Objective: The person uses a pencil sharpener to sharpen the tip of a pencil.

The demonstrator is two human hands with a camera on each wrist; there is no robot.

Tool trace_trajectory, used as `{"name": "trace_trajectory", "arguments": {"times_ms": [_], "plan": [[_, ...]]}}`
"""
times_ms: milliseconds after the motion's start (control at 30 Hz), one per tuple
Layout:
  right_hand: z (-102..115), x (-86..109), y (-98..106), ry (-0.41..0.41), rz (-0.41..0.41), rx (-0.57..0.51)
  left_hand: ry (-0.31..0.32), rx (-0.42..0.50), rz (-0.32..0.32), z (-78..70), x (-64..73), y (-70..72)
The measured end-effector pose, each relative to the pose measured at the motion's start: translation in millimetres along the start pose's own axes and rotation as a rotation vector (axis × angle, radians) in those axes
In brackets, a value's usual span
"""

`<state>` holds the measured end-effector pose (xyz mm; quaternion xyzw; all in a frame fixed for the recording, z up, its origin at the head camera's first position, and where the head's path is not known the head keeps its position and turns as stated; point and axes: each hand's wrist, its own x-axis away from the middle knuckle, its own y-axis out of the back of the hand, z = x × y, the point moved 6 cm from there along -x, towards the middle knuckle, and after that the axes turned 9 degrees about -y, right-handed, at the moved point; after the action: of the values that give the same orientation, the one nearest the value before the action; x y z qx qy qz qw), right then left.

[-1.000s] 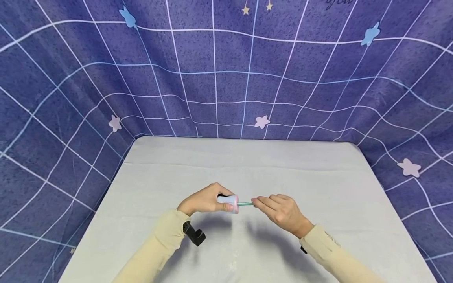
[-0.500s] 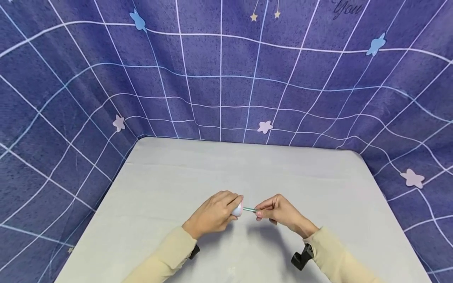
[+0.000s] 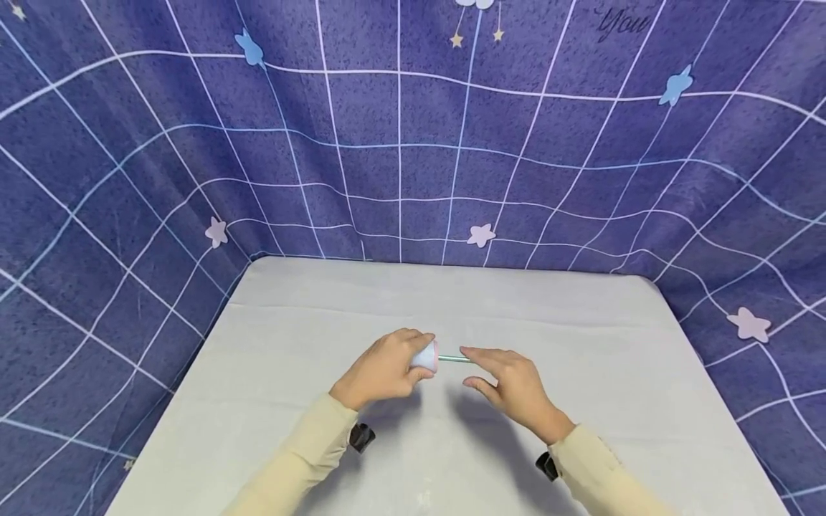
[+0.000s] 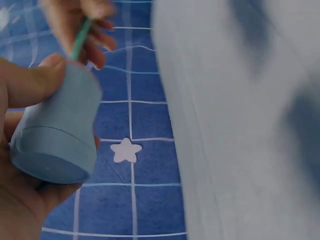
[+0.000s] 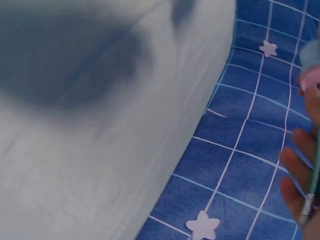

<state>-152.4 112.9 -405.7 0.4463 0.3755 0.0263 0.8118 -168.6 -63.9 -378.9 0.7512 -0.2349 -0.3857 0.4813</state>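
My left hand grips a light blue pencil sharpener with a pink end, held above the white table. In the left wrist view the thumb lies along the side of the sharpener, its wide base toward the camera. A green pencil sticks out of the pink end toward the right. Its metal ferrule shows in the right wrist view; the point is hidden inside. My right hand is spread at the pencil's free end, forefinger over it and thumb apart below.
Both hands are over a table with a white cloth. A blue-purple curtain with grid lines and stars stands behind it and along both sides. Black cameras sit on both wrists, the left camera near the sleeve cuff.
My right hand pinched and turned the pencil, and its fingers have now spread off it. The left hand has rolled while keeping its grip on the sharpener. The head view has shifted slightly.
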Motion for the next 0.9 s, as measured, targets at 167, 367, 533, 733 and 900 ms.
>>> {"name": "trace_trajectory", "arguments": {"times_ms": [167, 367, 533, 733, 900], "plan": [[16.7, 1.6, 2.6, 0.196, -0.164, 0.11, 0.117, 0.296, 0.024, 16.4, 9.0, -0.3], [29.9, 5.2, 13.1, 0.347, -0.352, 0.164, 0.204, 0.804, 0.167, 30.9, 12.6, -10.5], [34.9, 13.9, 23.8, 0.427, -0.437, 0.192, 0.35, 1.198, 0.343, 30.1, 8.7, -25.2], [40.3, 11.6, 17.2, 0.44, -0.416, 0.178, 0.337, 1.207, 0.332, 32.0, 14.6, -25.5], [30.8, -1.9, 6.3, 0.229, -0.122, 0.016, 0.258, 0.876, 0.208, 37.1, 15.9, -21.5]]}}
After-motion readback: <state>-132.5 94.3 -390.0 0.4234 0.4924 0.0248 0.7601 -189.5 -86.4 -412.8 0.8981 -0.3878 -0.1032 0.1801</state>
